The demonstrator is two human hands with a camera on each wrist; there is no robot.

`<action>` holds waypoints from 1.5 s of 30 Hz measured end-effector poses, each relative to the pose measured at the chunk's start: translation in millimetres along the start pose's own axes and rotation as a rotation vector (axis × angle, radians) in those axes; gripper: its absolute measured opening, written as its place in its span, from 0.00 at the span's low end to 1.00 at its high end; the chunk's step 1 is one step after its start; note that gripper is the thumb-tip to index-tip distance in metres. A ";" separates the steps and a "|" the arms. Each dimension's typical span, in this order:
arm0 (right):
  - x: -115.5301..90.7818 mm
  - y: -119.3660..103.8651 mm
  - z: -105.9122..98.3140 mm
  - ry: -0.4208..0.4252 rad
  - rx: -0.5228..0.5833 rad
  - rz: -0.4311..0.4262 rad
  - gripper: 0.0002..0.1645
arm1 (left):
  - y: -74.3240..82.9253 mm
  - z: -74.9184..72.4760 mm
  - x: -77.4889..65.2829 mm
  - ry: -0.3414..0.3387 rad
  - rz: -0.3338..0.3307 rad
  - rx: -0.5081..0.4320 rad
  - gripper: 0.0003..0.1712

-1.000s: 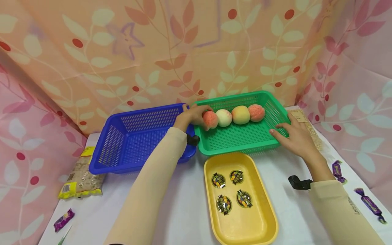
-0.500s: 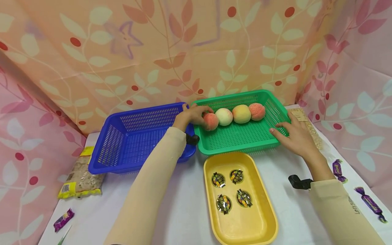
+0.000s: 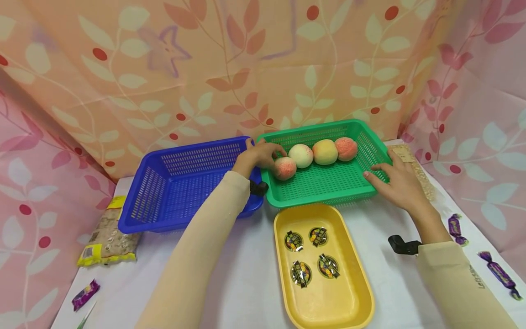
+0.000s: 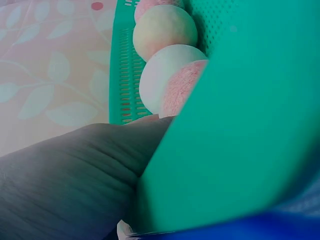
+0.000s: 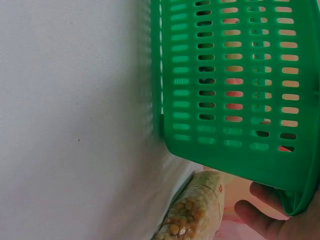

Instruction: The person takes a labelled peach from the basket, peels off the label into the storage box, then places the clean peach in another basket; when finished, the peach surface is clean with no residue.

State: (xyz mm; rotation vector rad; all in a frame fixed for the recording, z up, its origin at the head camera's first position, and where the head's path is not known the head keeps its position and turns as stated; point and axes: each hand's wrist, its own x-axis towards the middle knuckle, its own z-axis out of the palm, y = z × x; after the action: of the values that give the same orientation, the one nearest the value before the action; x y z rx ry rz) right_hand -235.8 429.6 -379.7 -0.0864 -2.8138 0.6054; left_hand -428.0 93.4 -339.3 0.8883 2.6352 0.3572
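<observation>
In the head view my left hand (image 3: 263, 156) reaches over the left end of the green basket (image 3: 320, 188). Its curved fingers are around the leftmost pink peach (image 3: 286, 169), partly covering it. To the right of that fruit, a pale peach (image 3: 302, 156), a yellowish peach (image 3: 325, 152) and a red-pink peach (image 3: 346, 149) lie in a row along the back. My right hand (image 3: 397, 183) grips the basket's right end, thumb inside and other fingers over the rim. The right wrist view shows fingers (image 5: 260, 217) outside the basket corner. Left fingertips are hidden in the left wrist view.
A blue basket (image 3: 137, 219) stands left of the green one. In front lies a yellow tray (image 3: 328, 306) with several round black labels. A yellow-ended bag (image 3: 111, 242) is at left, a bag of beans (image 5: 187, 215) behind my right hand, and wrapped candies (image 3: 500, 275) along the right edge.
The leftmost peach has turned from its redder side to a paler one and shifted a little toward me. Both hands have stayed almost where they were.
</observation>
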 end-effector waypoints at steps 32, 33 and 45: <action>-0.7 1.2 -1.4 0.017 0.014 -0.007 0.34 | 1.6 -1.6 -1.1 -0.024 0.023 0.011 0.32; -0.6 1.4 -1.4 0.017 0.015 -0.007 0.34 | 1.3 -1.5 -0.6 -0.025 0.023 0.009 0.32; 0.2 1.6 -0.5 0.013 0.012 -0.003 0.34 | 4.5 -4.8 -2.5 -0.088 0.013 0.015 0.33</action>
State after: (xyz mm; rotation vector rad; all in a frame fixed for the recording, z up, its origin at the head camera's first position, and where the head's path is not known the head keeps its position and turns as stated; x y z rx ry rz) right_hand -235.8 431.3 -379.9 -0.0831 -2.7972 0.6189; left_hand -425.6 94.7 -332.9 0.9058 2.5562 0.2947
